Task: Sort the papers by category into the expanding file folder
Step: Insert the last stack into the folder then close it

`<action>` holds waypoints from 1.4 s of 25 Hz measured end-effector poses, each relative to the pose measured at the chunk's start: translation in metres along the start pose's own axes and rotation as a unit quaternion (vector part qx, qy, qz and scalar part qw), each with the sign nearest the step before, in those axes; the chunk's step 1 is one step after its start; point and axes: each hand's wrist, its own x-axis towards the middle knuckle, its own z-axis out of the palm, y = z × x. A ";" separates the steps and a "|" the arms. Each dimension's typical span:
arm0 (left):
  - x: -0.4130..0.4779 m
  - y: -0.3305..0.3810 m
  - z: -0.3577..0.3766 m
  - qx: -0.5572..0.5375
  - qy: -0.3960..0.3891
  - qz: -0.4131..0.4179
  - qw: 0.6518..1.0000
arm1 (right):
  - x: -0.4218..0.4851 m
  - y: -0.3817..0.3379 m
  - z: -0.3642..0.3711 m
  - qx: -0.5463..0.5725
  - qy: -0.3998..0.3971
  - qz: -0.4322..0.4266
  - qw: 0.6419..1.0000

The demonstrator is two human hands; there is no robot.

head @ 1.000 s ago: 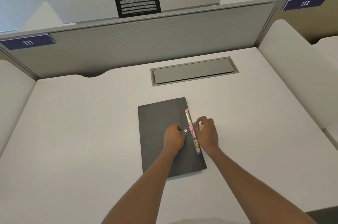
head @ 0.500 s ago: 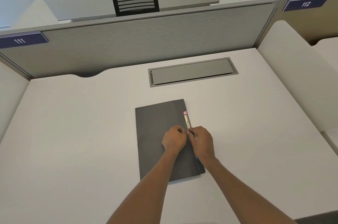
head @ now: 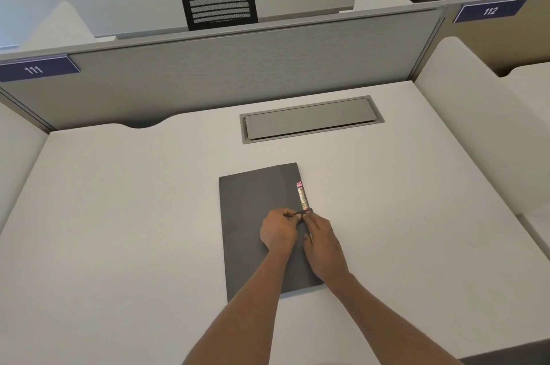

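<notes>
Since no loose sheets show anywhere on the table, the sorting proper looks not yet begun; the step in hand seems to be getting the folder open. Two bare forearms reach in from the table's near edge. The left hand (head: 279, 233) has its fingers curled, thumb and fingertips pinching a small dark closure flap (head: 308, 210) at the folder's right long edge. The right hand (head: 323, 242) touches it from the right, fingers straight and pressed together, lying flat along that same edge.

The flat dark grey expanding file folder (head: 253, 215) lies shut on the plain white table (head: 119, 215), lengthwise, nearer the near edge than the far one and roughly midway between left and right edges. Just beyond the hands, a narrow strip of coloured index tabs (head: 302, 196) peeps out at the folder's right edge.

Next, I judge, the flap must be freed and the cover swung open while the right hand steadies the body. Whether the papers sit inside cannot be told.

Farther off, a recessed grey metal cable hatch (head: 311, 120) sits near the table's far edge, with a grey fabric partition (head: 238, 73) standing along that edge.
</notes>
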 end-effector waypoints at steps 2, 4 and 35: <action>0.000 -0.002 0.000 -0.010 0.011 -0.014 1.000 | 0.000 -0.003 0.001 -0.005 -0.006 -0.002 1.000; -0.001 -0.002 0.001 -0.012 0.016 -0.015 1.000 | 0.002 -0.007 0.002 -0.006 -0.009 0.007 1.000; 0.026 0.006 0.005 0.041 -0.033 -0.045 0.998 | 0.006 -0.008 -0.009 -0.021 -0.052 0.004 0.998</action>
